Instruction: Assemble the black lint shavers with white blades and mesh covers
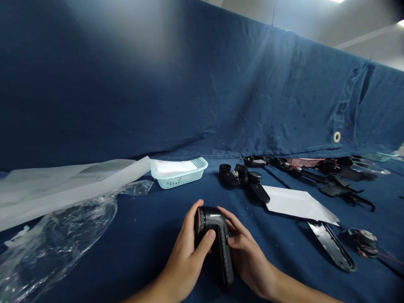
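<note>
A black angled device with a ribbed round head and a long handle is held between both hands above the blue cloth. My left hand wraps round its head, the thumb lying across the front. On the other side, my right hand grips the device near the bend, thumb and fingertips pressed to the handle's side. The handle points down toward me.
Behind stands a light blue basket holding white paper. Plastic film and white sheeting spread over the left. Black device parts, white paper, a shell piece and a wired motor part lie right.
</note>
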A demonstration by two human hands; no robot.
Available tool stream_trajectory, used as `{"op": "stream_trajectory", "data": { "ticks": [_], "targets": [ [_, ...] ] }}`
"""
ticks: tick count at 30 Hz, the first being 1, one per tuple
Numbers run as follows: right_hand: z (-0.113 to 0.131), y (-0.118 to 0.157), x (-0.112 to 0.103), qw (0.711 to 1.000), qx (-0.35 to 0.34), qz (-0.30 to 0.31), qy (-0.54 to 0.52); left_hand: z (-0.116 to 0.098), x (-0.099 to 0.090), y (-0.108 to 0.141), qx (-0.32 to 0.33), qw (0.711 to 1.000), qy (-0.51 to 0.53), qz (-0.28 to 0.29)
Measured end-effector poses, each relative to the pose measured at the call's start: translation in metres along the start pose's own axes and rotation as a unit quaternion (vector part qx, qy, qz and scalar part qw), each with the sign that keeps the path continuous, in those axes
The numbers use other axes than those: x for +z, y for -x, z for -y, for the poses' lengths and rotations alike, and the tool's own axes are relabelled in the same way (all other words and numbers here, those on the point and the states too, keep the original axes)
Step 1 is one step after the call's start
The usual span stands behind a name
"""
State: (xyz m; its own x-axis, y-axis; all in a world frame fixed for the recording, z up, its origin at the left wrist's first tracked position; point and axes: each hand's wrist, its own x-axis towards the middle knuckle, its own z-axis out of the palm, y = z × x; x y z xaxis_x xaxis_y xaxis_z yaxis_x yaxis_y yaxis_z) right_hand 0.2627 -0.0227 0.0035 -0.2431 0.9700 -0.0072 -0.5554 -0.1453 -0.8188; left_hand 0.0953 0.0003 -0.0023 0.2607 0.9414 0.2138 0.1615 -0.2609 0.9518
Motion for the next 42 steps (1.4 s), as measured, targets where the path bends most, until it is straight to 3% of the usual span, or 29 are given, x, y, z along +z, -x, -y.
{"op": "stream_trajectory", "data": {
  "ticks": [4, 9, 17, 25, 36, 42],
  "targets": [
    [-0.001, 0.003, -0.009, 0.994, -0.040, 0.033, 0.094, -0.001, -0.001, 0.006, 0.053, 0.997, -0.053, -0.001],
    [-0.002, 0.008, -0.018, 0.978, -0.091, 0.086, 0.168, 0.002, -0.001, 0.012, 0.170, 0.977, -0.125, -0.018],
    [0.001, 0.009, -0.005, 0.991, -0.049, 0.094, 0.085, 0.003, 0.000, 0.015, 0.292, 0.939, -0.175, -0.057],
    [0.007, 0.011, 0.008, 0.995, -0.027, 0.089, 0.033, 0.000, -0.003, 0.019, 0.346, 0.911, -0.219, -0.058],
    [-0.003, 0.015, 0.005, 0.993, -0.069, 0.091, 0.030, 0.002, -0.001, 0.015, 0.396, 0.886, -0.228, -0.072],
    [-0.005, 0.016, 0.000, 0.992, -0.085, 0.080, 0.041, -0.001, 0.000, 0.021, 0.388, 0.889, -0.233, -0.075]
  ]
}}
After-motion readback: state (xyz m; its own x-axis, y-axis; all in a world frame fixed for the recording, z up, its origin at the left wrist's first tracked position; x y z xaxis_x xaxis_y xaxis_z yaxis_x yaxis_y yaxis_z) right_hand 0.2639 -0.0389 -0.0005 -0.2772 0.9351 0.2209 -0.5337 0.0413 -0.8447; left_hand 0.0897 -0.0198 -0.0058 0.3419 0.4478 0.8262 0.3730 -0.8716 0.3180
